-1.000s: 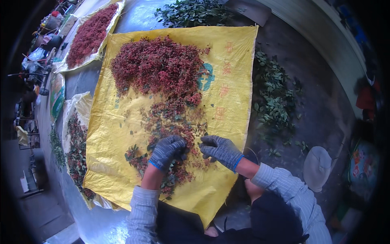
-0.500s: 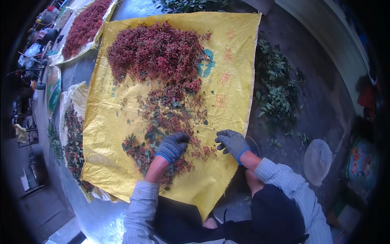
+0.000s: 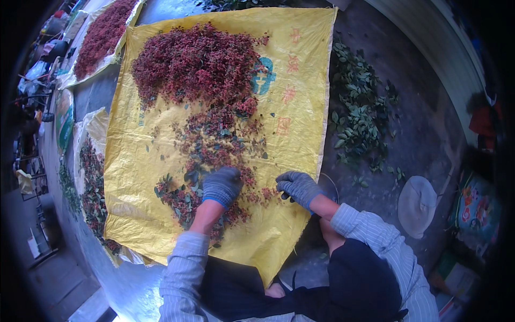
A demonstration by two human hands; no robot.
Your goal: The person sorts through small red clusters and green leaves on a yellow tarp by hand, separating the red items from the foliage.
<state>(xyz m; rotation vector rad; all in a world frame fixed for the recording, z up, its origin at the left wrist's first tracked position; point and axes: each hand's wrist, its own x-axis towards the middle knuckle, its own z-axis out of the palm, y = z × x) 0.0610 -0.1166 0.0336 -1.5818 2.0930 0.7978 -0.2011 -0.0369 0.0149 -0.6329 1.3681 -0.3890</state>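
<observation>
A yellow woven sack sheet (image 3: 134,188) lies spread in front of me. On its far part is a large heap of small red berry clusters (image 3: 198,64). Loose berries and leaves trail from it toward me, down to a smaller pile of berry sprigs with green leaves (image 3: 185,203). My left hand (image 3: 222,187), in a grey knit glove with a blue cuff, is closed over this near pile. My right hand (image 3: 298,188), gloved alike, hovers over the sheet's right side beside some scattered berries, its fingers curled. Whatever either hand holds is too hidden to name.
Plucked green leaves (image 3: 359,118) lie on the dark floor to the right, near a pale round object (image 3: 417,206). Leafy berry sprigs (image 3: 94,188) fill another sheet at left. More red berries (image 3: 104,37) cover a sheet at the far left.
The sheet and its heaps sit slightly further left and higher in the view. My right hand's fingers have drawn closer together and point lower; my left hand stays over the near pile.
</observation>
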